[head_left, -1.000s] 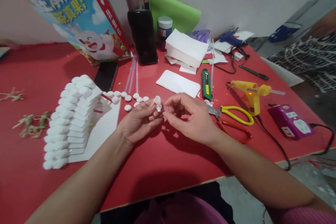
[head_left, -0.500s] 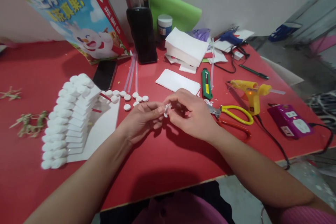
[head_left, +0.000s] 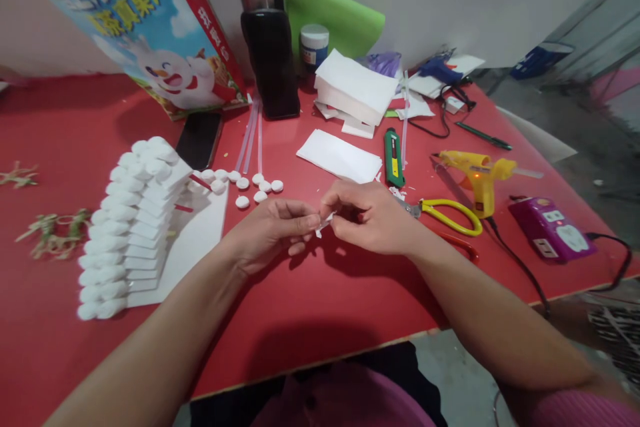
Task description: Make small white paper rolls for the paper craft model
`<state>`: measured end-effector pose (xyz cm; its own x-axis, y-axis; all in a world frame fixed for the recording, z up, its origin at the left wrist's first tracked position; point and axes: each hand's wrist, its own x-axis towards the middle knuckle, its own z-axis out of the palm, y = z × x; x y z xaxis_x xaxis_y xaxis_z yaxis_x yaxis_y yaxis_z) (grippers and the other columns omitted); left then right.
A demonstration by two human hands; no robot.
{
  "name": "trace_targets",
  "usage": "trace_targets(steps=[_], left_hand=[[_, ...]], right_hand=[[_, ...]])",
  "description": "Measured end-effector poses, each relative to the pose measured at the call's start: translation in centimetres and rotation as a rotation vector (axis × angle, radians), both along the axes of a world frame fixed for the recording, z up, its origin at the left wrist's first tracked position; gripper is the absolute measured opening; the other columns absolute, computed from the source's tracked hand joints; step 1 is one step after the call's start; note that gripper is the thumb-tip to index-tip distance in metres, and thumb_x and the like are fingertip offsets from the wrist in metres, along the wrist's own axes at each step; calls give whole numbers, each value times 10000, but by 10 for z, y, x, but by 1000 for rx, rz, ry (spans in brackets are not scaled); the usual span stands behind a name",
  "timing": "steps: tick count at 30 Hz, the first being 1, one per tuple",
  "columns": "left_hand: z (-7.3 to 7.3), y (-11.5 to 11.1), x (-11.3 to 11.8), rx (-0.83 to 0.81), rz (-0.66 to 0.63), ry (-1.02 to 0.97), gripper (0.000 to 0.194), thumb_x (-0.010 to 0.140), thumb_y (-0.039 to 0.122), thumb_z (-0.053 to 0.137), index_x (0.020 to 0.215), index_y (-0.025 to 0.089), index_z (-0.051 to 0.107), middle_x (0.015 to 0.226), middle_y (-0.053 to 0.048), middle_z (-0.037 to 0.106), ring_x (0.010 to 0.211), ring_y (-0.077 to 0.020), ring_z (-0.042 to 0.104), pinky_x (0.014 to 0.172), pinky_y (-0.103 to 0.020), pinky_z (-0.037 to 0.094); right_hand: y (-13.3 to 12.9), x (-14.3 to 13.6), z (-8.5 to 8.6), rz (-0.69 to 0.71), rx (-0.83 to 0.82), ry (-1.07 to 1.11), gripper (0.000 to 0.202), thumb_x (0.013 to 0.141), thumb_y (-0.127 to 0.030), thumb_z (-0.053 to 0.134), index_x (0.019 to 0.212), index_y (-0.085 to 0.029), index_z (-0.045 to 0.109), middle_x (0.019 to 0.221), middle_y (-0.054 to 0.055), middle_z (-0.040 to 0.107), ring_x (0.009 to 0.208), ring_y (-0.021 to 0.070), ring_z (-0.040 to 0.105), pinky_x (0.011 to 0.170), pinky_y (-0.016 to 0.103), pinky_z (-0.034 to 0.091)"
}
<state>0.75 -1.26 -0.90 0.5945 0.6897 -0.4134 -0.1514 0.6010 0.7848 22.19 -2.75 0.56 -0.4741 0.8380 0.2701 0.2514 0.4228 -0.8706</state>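
Observation:
Between my hands is a small crumpled white scrap (head_left: 324, 223), pinched from both sides above the red table. My left hand (head_left: 273, 230) grips its left end between thumb and forefinger. Its other end is in the fingertips of my right hand (head_left: 373, 219). Several small white discs (head_left: 243, 201) lie just beyond my left hand. Left of my left forearm stands a stepped row of white discs and folded cards (head_left: 125, 233) on a white sheet (head_left: 193, 247). A few folded white papers (head_left: 340, 155) lie beyond my right hand.
Scissors (head_left: 450, 217), a green cutter (head_left: 394, 159), a yellow glue gun (head_left: 477, 177) and a purple power socket (head_left: 553, 230) are on the right. Behind are a paper stack (head_left: 355, 90), a black phone (head_left: 200, 140), a dark bottle (head_left: 270, 60) and a printed box (head_left: 165, 47).
Both hands have shifted slightly down and to the right. The white scrap between them has turned and now looks thinner and more drawn out.

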Motion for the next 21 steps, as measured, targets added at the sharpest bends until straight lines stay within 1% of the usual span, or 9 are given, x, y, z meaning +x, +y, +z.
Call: trace_targets(steps=[3, 5, 8, 10, 11, 13, 14, 18, 21], left_hand=[[0, -1, 1, 4, -17, -27, 284, 740, 326, 949, 738, 103, 773, 590, 4, 584, 432, -49, 464, 388, -164, 390], [-1, -2, 0, 12, 2, -44, 257, 759, 318, 936, 775, 115, 780, 601, 3, 595, 440, -57, 470, 388, -169, 405], [0, -2, 0, 25, 55, -50, 231, 771, 301, 929, 800, 126, 781, 622, -10, 634, 447, -66, 474, 391, -186, 441], [1, -3, 0, 33, 106, -58, 218, 772, 289, 928, 817, 132, 783, 614, -7, 636, 456, -74, 476, 396, -197, 461], [2, -3, 1, 40, 131, -65, 215, 773, 283, 927, 830, 133, 785, 606, -3, 628, 465, -79, 481, 403, -202, 471], [3, -3, 2, 64, 174, -75, 213, 771, 272, 929, 856, 133, 792, 605, 1, 624, 488, -84, 498, 422, -202, 484], [4, -4, 3, 81, 189, -71, 214, 770, 267, 931, 861, 130, 794, 617, -3, 633, 500, -84, 510, 434, -200, 491], [5, -6, 6, 136, 235, -10, 223, 753, 262, 944, 864, 133, 798, 652, -10, 667, 520, -89, 550, 459, -205, 518], [4, -7, 7, 174, 241, 39, 229, 740, 264, 949, 871, 148, 801, 666, -5, 679, 522, -102, 571, 460, -226, 542]], right_hand=[[3, -2, -1, -26, -107, 133, 129, 806, -78, 579, 794, -184, 650, 677, -47, 598, 567, 72, 486, 526, 216, 361], [5, -2, 0, -34, -166, 195, 136, 797, -75, 570, 789, -183, 652, 696, -38, 607, 597, 80, 506, 546, 221, 383], [6, 0, 1, -23, -268, 260, 132, 845, -118, 599, 942, -185, 658, 725, -38, 634, 570, 83, 523, 532, 230, 402], [6, -1, 1, -75, -325, 278, 145, 895, -206, 653, 1039, -189, 643, 756, -35, 649, 538, 79, 515, 506, 234, 404], [5, -3, 0, -117, -341, 272, 165, 907, -258, 685, 1051, -193, 639, 773, -31, 655, 538, 79, 519, 504, 235, 411], [2, -8, -3, -202, -350, 234, 198, 902, -338, 740, 1008, -201, 643, 777, -25, 654, 553, 85, 536, 509, 238, 425], [0, -11, -5, -231, -348, 212, 207, 890, -354, 758, 975, -204, 643, 763, -26, 650, 561, 92, 546, 512, 240, 432], [-5, -19, -7, -305, -285, 138, 148, 881, -310, 737, 892, -206, 632, 729, -21, 650, 561, 106, 572, 515, 246, 437], [-6, -19, -5, -342, -215, 72, 99, 875, -270, 718, 898, -199, 653, 715, -25, 654, 543, 100, 557, 517, 246, 425]])
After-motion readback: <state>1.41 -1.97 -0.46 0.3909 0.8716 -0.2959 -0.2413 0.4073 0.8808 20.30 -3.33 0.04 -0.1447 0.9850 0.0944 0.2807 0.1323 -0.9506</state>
